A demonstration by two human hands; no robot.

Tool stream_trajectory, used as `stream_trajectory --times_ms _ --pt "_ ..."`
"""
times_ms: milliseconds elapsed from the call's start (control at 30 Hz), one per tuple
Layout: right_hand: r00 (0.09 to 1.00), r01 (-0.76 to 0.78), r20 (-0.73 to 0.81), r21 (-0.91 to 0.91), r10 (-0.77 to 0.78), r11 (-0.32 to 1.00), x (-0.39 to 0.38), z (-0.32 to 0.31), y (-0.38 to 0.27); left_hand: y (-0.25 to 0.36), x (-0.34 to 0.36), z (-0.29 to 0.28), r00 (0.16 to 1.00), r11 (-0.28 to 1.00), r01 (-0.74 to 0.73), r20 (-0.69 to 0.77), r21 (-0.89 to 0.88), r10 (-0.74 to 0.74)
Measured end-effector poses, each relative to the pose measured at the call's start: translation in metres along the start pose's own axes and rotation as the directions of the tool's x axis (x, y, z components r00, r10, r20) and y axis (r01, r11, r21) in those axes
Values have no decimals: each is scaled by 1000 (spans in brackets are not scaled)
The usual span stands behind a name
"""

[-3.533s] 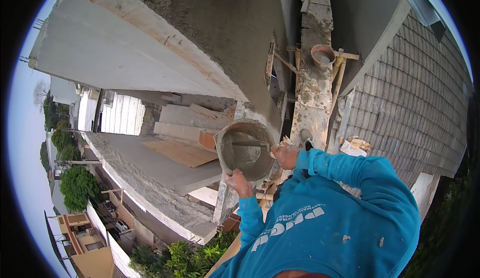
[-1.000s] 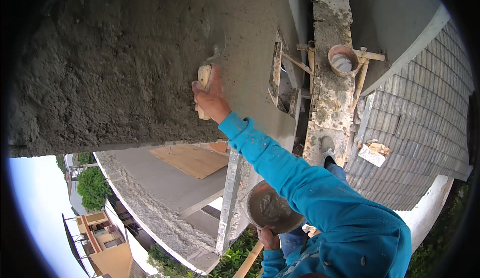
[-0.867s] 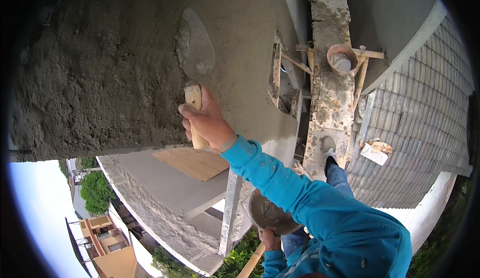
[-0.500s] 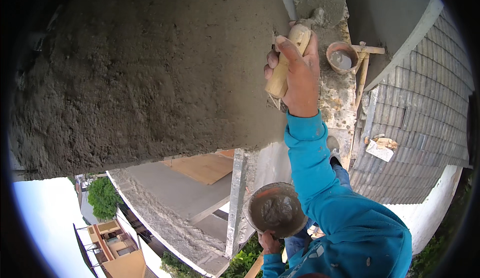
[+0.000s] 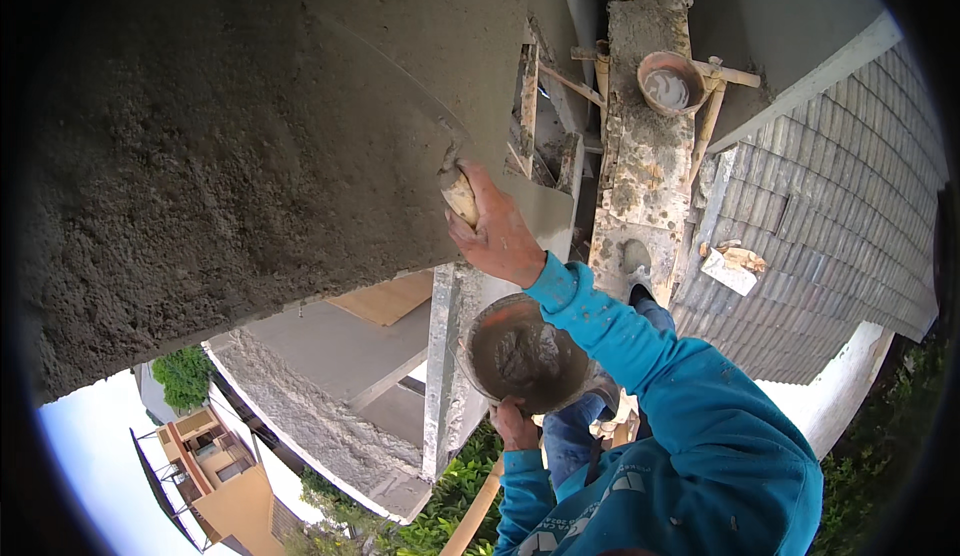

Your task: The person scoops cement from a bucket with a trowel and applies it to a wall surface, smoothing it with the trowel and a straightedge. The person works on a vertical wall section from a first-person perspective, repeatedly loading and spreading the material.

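My right hand (image 5: pixel 495 231), in a teal sleeve, grips the wooden handle (image 5: pixel 460 196) of a trowel whose blade lies against the grey plastered wall (image 5: pixel 250 106), faint against the mortar. The wall surface is rough and darker at the left, smoother toward the right. Low in the picture, my left hand (image 5: pixel 512 421) holds the rim of a round bucket (image 5: pixel 530 356) with wet grey mortar in it, just below my right forearm.
A stained plank walkway (image 5: pixel 640 166) on bamboo supports carries a small clay-coloured bucket (image 5: pixel 670 83); my foot rests on it. A tiled roof (image 5: pixel 810 226) lies right, with scraps (image 5: pixel 730 271). Below left are a concrete ledge (image 5: pixel 350 426), plywood (image 5: pixel 380 296) and houses far down.
My right hand and trowel went up-right over the walkway half a second ago and have since come down-left onto the wall. Earliest, both hands were at the bucket.
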State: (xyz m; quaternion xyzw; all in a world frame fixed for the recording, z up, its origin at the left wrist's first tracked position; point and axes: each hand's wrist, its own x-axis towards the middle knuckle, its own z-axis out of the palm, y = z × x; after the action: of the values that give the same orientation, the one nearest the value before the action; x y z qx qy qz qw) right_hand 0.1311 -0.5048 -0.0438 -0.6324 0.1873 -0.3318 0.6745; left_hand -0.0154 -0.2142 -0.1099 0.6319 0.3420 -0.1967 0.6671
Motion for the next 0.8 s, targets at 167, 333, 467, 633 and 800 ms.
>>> stream_trajectory --times_ms 167,333,467,633,800 --pt "886 -344 186 -351 424 871 -149 -123 -15 9 25 54 995 995 -103 -14 -3 103" --pt "787 -131 257 -819 561 558 -181 -171 -20 33 26 108 942 958 -286 184 -1 281" --pt "855 71 255 -921 453 384 -145 -141 18 50 15 145 857 894 -447 286 0 429" --pt "735 107 335 -916 590 387 -133 -132 5 67 17 172 779 801 -598 243 10 579" --pt "791 -29 288 -863 539 504 -100 -168 -29 88 4 191 742 765 -643 282 40 608"
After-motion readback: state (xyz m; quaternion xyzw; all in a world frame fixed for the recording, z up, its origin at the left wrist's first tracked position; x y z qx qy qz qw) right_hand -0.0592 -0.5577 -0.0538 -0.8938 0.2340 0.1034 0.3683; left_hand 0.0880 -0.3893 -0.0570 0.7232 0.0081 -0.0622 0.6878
